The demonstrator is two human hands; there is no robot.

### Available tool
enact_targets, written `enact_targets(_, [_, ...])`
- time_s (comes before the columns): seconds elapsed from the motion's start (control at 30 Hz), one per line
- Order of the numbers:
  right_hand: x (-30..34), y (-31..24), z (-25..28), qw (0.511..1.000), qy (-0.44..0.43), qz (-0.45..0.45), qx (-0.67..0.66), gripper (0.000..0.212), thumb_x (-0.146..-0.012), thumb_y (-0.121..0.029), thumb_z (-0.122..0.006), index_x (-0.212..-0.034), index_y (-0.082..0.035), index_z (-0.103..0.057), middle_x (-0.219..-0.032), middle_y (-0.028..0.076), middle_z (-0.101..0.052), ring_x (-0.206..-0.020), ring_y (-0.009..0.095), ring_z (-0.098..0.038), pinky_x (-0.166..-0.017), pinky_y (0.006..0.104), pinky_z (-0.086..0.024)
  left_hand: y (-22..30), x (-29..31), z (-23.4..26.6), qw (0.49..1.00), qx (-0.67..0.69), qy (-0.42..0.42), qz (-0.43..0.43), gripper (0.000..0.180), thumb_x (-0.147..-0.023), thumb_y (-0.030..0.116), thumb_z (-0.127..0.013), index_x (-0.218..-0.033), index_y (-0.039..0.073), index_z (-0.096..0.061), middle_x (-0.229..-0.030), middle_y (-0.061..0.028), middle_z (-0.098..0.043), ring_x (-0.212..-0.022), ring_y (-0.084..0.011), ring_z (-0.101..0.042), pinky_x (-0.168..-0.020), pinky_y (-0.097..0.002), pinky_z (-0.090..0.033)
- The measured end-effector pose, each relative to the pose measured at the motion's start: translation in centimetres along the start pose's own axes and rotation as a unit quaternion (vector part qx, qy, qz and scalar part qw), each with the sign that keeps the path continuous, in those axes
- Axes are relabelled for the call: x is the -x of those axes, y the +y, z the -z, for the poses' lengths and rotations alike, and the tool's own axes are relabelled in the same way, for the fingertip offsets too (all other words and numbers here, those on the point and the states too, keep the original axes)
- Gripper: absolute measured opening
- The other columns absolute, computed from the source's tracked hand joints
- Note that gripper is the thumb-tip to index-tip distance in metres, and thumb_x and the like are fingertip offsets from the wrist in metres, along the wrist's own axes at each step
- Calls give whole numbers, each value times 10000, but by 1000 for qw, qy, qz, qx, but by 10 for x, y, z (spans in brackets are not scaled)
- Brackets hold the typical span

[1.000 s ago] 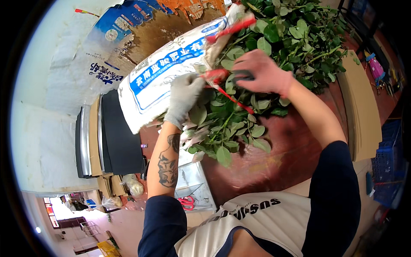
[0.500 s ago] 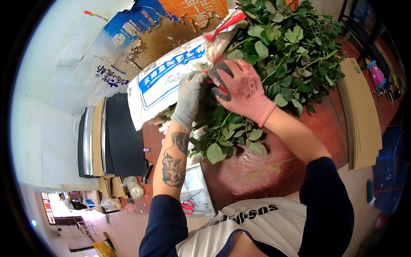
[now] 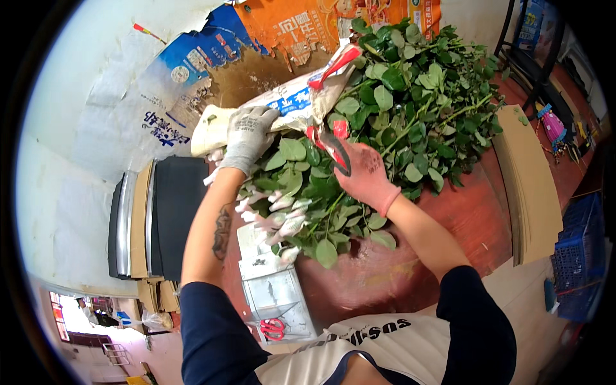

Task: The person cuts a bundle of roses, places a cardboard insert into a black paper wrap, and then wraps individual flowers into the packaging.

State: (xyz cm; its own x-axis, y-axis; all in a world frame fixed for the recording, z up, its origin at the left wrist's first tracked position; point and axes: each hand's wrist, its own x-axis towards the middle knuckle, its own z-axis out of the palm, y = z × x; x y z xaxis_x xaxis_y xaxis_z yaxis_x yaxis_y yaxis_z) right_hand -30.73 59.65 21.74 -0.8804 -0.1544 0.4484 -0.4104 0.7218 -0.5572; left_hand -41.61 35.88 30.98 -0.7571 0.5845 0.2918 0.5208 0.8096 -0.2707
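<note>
Head view, sole view.

Item: leafy green stems, one large bundle, lying across the back of the counter; cut ends not made out.

Item: flower heads in white sleeves, at the near-left end of the bundle, over the counter beside a grey metal box.

Item: white sack with blue print, lying over the far-left side of the bundle, a red strip along its upper right.

Left hand, pale grey glove: laid on the sack, fingers bent over it; tips out of sight, so whether it grips cannot be told.

Right hand, pink glove with dark palm: closed, apparently on a red band at the sack's near-right edge, above the leaves.

Changes: half a second ago both hands met at the red band and the sack's printed face stood broad. Now the left hand has gone left along the sack, the print is largely folded out of sight, and more sleeved heads show. Judged from this, the covering is being rearranged about the bundle, its near-left end left uncovered.

Hard to make out: the band's full run, partly behind the right fingers; whether it is tied; stems beneath the sack; the number of heads, which overlap.
</note>
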Motion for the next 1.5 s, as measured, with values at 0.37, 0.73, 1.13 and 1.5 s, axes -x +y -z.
enact_targets(0.37, [12,-18,22,986,30,80,145,499,-768,-206,-623,-1232,-49,-528,-1014,81,-618,-978,257,-570,-873,388,-426,-89,-87,65,983,-108,-99,111,513,-767,638,-625,-1020,196,-690,-965,-118,-700,-938,-309,-665,-782,-421,-520])
enact_targets(0.73, [284,66,28,997,-60,-1,44,514,-685,-225,-702,-1168,-89,-595,-1176,92,-568,-1144,322,-486,-1022,488,-387,-118,-119,33,959,-68,186,201,799,-788,428,-634,-1478,187,-312,-1496,-199,-334,-1360,-380,-350,-1109,-489,-289])
enact_targets(1.13, [392,110,-63,571,178,-354,-719,204,-939,-206,-534,-1115,-105,-560,-985,65,-555,-908,190,-557,-808,308,-468,23,211,31,951,253,51,168,669,-767,170,-651,-1384,30,-435,-1444,-207,-400,-1361,-395,-340,-1118,-441,-286])
enact_targets(1.5, [355,90,150,826,471,-308,38,282,-956,-139,-517,-1182,27,-552,-1247,126,-521,-1091,196,-544,-848,307,-521,85,481,29,760,440,163,449,595,-927,163,-574,-1437,-22,-331,-1473,-159,-363,-1370,-269,-341,-1148,-410,-236])
